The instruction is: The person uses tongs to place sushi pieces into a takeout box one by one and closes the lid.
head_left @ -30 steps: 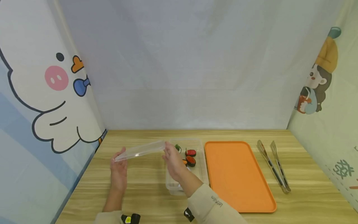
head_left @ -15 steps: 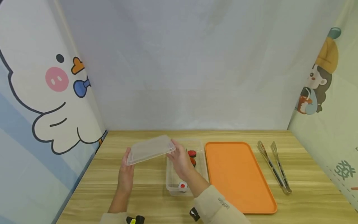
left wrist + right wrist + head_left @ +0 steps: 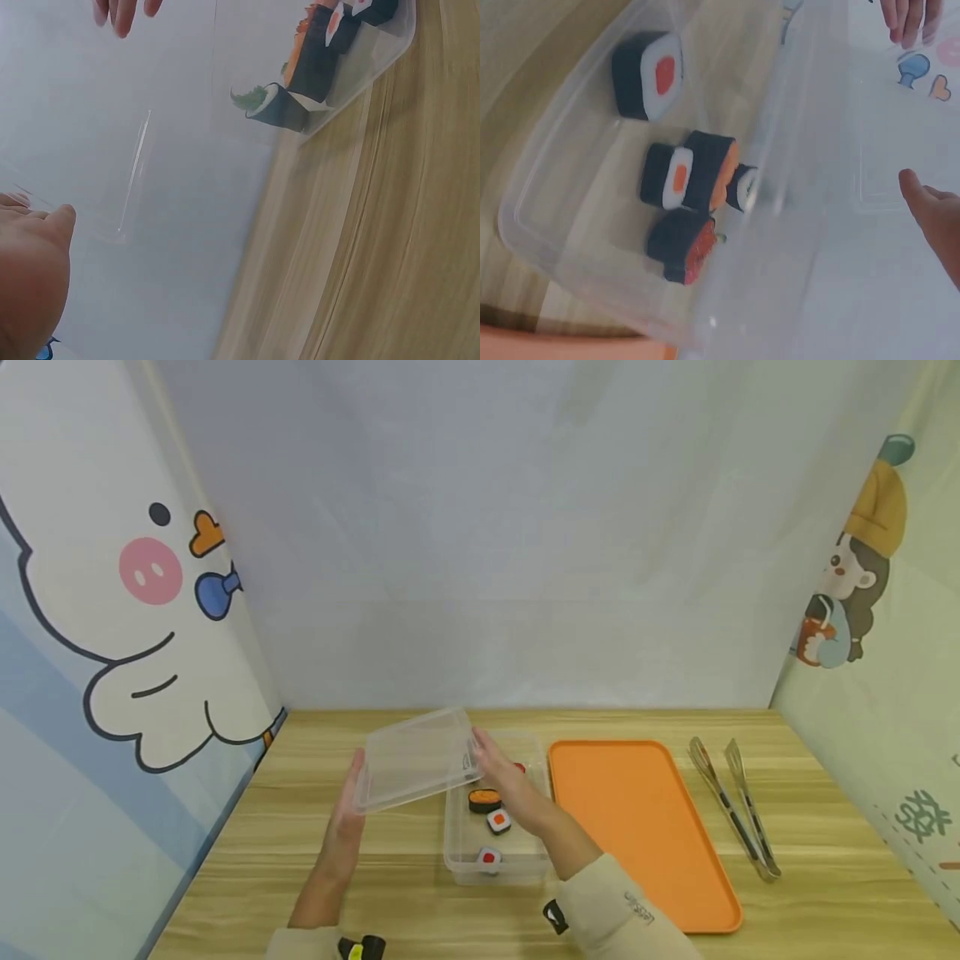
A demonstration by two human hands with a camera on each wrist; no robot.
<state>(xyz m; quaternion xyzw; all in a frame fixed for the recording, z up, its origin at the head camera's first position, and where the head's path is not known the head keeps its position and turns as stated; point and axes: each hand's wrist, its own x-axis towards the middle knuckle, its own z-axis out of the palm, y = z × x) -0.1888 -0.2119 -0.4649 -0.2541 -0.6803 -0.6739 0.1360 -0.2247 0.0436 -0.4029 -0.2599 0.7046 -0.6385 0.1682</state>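
Both hands hold a clear plastic lid (image 3: 412, 760), tilted in the air with its right side higher. My left hand (image 3: 347, 814) grips the lid's left edge, and my right hand (image 3: 517, 787) has the right edge, over a clear plastic box (image 3: 517, 872). Inside the box lie several sushi pieces: an orange-topped one (image 3: 484, 801), a roll with an orange centre (image 3: 498, 821) and a roll with a red centre (image 3: 489, 858) near the front. A red-topped piece (image 3: 694, 247) shows in the right wrist view. In the left wrist view a roll with green leaf (image 3: 279, 109) lies at the box's end.
Right beside the box is an orange tray (image 3: 637, 827). Metal tongs (image 3: 726, 797) with dark grips lie spread on the wooden table (image 3: 405, 893) farther right. A pale cloth backdrop (image 3: 480, 635) rises behind the table's back edge.
The lid has risen and shifted right toward the box, turning from edge-on to showing its broad face. Both hands moved right with it, uncovering more sushi from behind the right hand.
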